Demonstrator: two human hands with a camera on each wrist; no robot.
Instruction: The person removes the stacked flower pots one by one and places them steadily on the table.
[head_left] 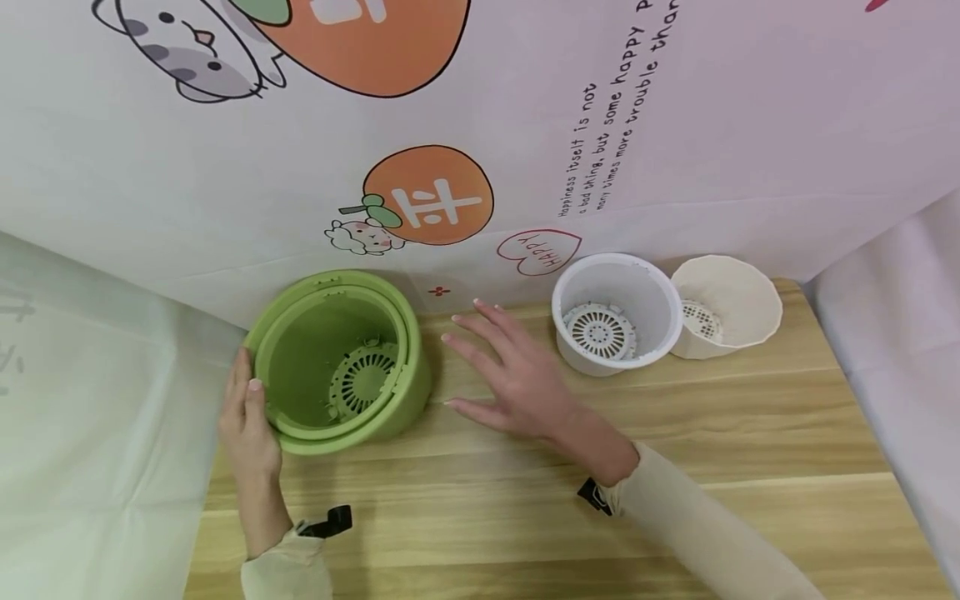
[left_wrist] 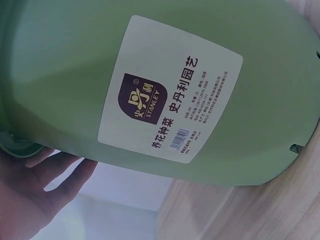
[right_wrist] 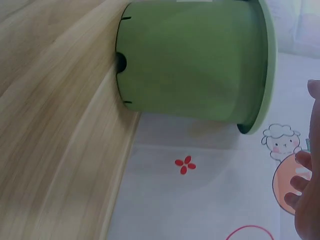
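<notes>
Cloth (head_left: pixel 517 125) backs green pots (head_left: pixel 311 362); left hand (head_left: pixel 251 417), seemingly uncurled, touches them; right hand (head_left: pixel 517 382) spread.

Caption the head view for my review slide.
Left hand against nested green pots, right hand between them and two pale pots.

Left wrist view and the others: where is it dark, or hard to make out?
Head view: soft shade inside the green pots; left wrist view: the left hand looks dim, and the label's smallest print is hard to read; right wrist view: a faint shadow falls on the white backdrop.
</notes>
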